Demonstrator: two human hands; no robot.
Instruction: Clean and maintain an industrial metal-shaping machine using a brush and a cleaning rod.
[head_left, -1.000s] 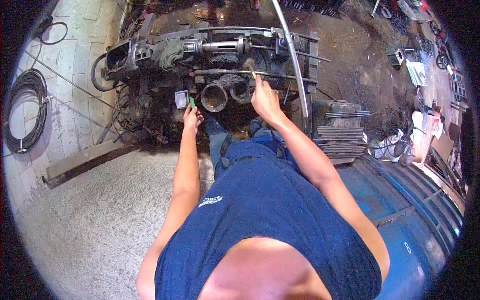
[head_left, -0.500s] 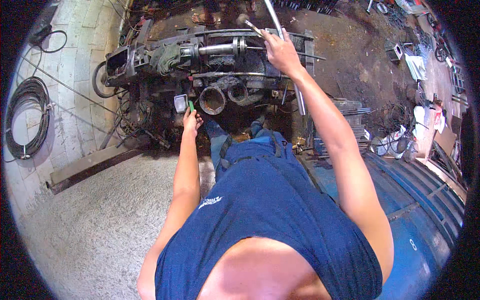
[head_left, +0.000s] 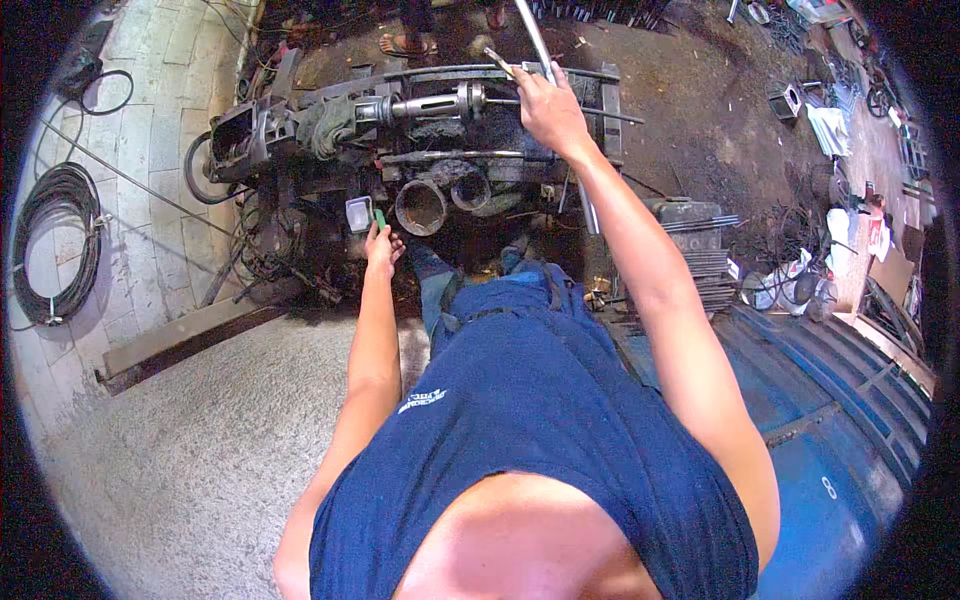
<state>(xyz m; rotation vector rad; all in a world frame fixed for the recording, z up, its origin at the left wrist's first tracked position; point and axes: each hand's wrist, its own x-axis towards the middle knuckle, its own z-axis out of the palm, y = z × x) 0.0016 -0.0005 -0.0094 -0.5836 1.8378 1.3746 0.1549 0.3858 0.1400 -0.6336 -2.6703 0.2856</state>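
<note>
Largest, a navy shirt (head_left: 530, 400), soft cloth with fine creases. To its left, pale concrete (head_left: 220, 450), rough and grainy; to its right, a blue metal panel (head_left: 780, 400), ribbed toward the outer edge. Across the upper middle, a long machine (head_left: 440, 132), dark and greasy, with a smooth bright shaft (head_left: 428, 106) along its top. Slanting over its right part, a straight shiny pipe (head_left: 535, 35). At far left, on pale slabs, a round coil (head_left: 50, 240) of black cable. Beyond the right forearm, a stack (head_left: 712, 268) of flat metal strips. Draped on the machine, a crumpled grey-green rag (head_left: 335, 125); on its near side, two round open rings (head_left: 401, 212).

Right grip (head_left: 553, 110) clamped on a thin pale brush (head_left: 500, 62), held out over the machine's far edge, head up and left. Near the machine's front, a small pale tray (head_left: 359, 214), box-like with rounded corners; just beside it, clamped in the left grip (head_left: 382, 248), a tiny green piece (head_left: 380, 219).

Hidden: the pipe's middle, behind the right grip, with contact impossible to tell. Unclear: any join between tray and green piece. Bristles blurred against the brown floor. Cut off at the top edge, another person's sandaled feet (head_left: 408, 46).
</note>
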